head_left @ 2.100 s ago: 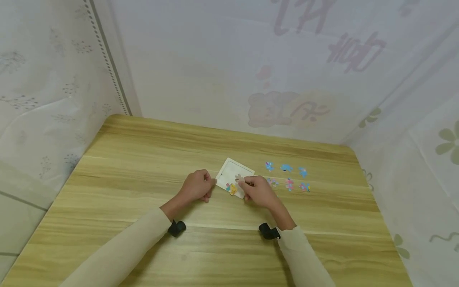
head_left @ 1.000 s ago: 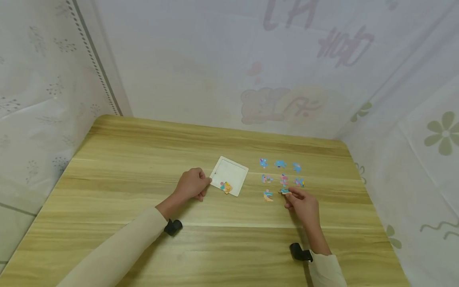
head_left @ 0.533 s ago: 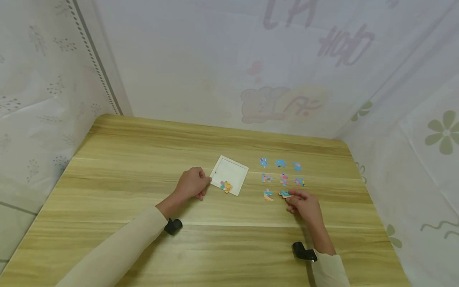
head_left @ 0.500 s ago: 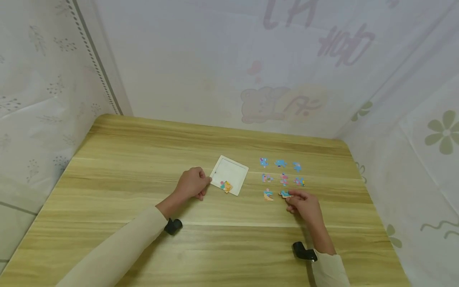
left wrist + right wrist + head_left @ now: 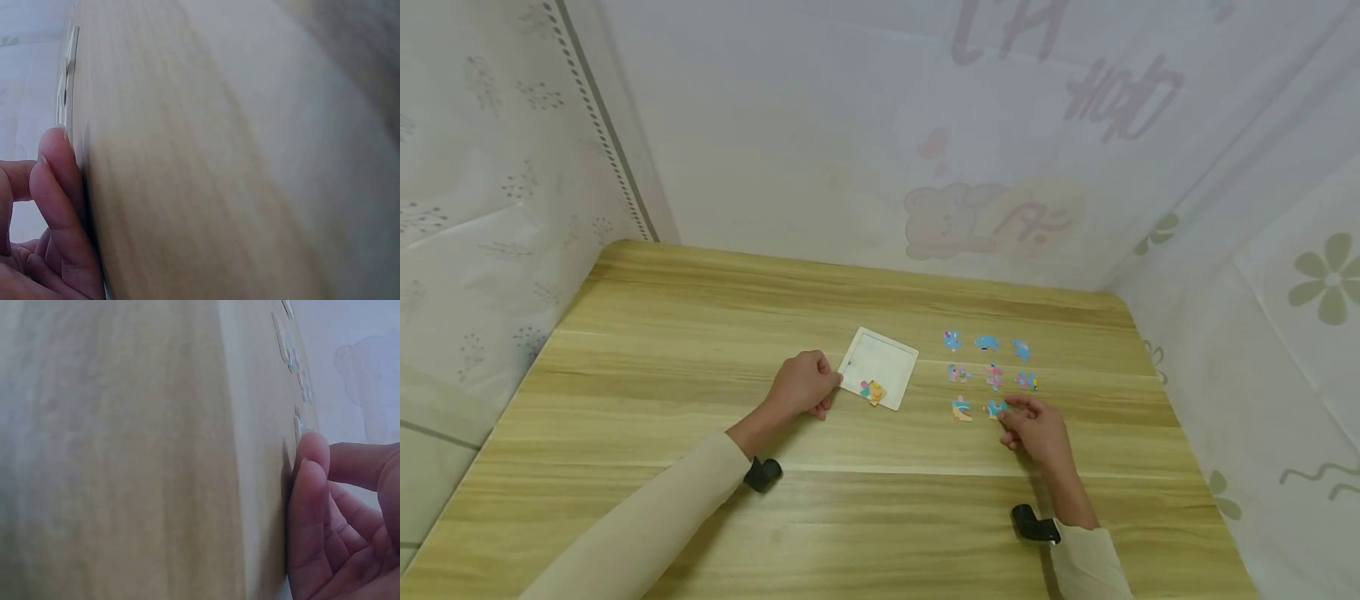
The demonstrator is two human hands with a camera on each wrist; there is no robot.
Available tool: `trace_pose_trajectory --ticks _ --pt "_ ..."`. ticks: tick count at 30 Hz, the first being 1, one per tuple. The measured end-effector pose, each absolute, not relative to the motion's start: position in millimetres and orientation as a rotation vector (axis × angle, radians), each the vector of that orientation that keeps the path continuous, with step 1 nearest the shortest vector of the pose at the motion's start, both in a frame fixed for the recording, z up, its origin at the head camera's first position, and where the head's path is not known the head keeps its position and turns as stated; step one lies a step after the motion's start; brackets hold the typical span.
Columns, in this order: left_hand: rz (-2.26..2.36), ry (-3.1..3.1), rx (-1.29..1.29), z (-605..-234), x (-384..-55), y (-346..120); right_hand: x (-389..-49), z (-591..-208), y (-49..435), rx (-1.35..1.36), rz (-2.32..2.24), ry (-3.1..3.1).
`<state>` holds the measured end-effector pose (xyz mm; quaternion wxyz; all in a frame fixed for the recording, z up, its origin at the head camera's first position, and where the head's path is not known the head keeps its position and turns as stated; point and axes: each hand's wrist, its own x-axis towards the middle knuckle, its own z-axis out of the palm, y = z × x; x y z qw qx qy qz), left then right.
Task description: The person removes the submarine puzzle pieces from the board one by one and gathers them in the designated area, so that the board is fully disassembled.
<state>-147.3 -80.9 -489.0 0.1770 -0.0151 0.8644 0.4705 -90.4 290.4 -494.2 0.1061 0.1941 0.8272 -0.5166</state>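
A square white puzzle tray [image 5: 891, 352] lies turned at an angle on the table. One yellow and teal jigsaw piece [image 5: 873, 392] sits at its near edge. My left hand [image 5: 801, 385] pinches the tray's left corner between thumb and fingers. To the right, my right hand [image 5: 1037, 429] pinches a teal and cream jigsaw piece [image 5: 995, 409] by its right side, and the piece lies about flat on the table. Just left of it is an orange and teal jigsaw piece [image 5: 960, 409]. In the right wrist view the fingertips [image 5: 311, 456] cover most of the held piece.
Several blue and pink jigsaw pieces [image 5: 987, 342] lie in two rows beyond my right hand. The wooden table [image 5: 880, 517] ends at a back edge against a white printed curtain [image 5: 790, 150]. Similar cloth hangs along both sides.
My right hand has left the tray for the nearest row of pieces on the right. The jigsaw piece it pinches was tilted and now lies flatter. My left hand stays at the tray corner.
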Motion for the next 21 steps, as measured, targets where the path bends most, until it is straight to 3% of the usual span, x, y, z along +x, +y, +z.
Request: trace_pose_trajectory --ticks 13,21 --pt "1.333 2.431 -0.030 -486 -145 -82 -101 -483 292 0.473 -1.518 2.435" --pt "1.317 2.438 -0.033 -488 -144 -83 -130 -461 263 0.207 -1.485 2.508"
